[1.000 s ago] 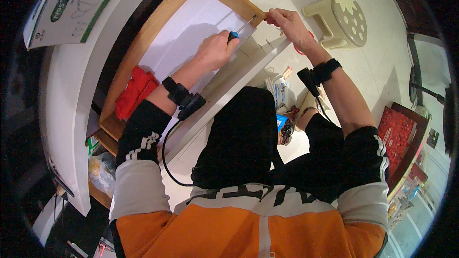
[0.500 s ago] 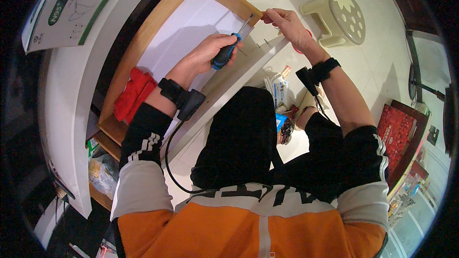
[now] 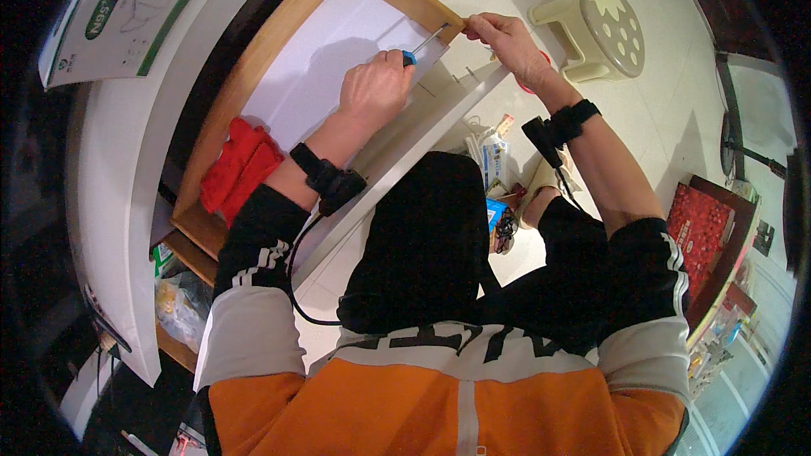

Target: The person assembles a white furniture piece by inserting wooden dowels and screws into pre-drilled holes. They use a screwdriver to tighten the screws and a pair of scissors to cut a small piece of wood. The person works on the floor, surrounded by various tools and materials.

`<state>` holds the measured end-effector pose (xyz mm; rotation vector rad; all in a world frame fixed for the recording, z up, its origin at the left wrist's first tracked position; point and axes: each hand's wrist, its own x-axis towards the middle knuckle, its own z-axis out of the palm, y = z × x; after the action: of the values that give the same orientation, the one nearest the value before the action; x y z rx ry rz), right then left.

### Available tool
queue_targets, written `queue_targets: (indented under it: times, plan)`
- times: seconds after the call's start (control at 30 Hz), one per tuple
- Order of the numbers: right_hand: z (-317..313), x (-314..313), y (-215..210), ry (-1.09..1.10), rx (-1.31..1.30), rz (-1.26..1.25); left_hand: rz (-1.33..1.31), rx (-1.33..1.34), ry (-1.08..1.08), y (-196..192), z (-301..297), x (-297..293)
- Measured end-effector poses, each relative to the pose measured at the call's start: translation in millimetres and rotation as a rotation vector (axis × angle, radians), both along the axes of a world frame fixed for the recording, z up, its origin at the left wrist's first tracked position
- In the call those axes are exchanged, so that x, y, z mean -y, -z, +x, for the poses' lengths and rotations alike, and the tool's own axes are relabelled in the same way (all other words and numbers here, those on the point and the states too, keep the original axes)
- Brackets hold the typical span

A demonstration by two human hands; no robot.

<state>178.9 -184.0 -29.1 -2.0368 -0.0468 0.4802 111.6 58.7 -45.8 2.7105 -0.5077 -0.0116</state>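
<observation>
My left hand [image 3: 376, 89] is closed round the blue handle of a screwdriver [image 3: 420, 44], whose metal shaft points at the far right corner of an open wooden drawer [image 3: 279, 29]. My right hand [image 3: 503, 38] pinches the drawer's corner at the shaft's tip; what it pinches is too small to tell. The drawer has a white bottom and a pale front panel [image 3: 439, 122]. A red cloth [image 3: 241, 165] lies in the drawer's near left end. Both wrists carry black straps.
A cream plastic stool [image 3: 604, 29] stands on the tiled floor to the right. Small packets [image 3: 494, 156] lie on the floor below the drawer. A red patterned box [image 3: 701, 228] sits at the right. A white cabinet top [image 3: 118, 203] runs along the left.
My left hand has drawn back from the drawer's front edge and now holds the screwdriver level, its tip at the corner. My right hand stays at that corner.
</observation>
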Motion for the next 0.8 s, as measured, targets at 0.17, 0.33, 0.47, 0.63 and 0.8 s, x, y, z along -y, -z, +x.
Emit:
queue_targets:
  times: [0.17, 0.33, 0.47, 0.63, 0.8]
  plan:
    - [-2.5, -1.2, 0.4, 0.017, 0.084, 0.030, 0.092, 0.082, -0.011, -7.5, -3.5, 3.5]
    - [-2.3, -1.6, -0.6, 0.012, 0.084, 0.001, -0.229, -0.262, -0.024, -16.0, 6.6, -0.2]
    - [-2.1, -0.9, -0.3, 0.027, 0.059, 0.024, -0.855, -1.015, -0.205, -19.0, 19.0, -10.1]
    - [-3.3, -1.3, 1.1, 0.038, 0.067, 0.042, -1.419, -1.524, -0.252, -4.2, 20.9, -19.5]
    - [-1.8, -1.0, -1.7, 0.022, 0.047, -0.004, -1.645, -1.697, -0.164, 1.8, 19.2, -20.8]
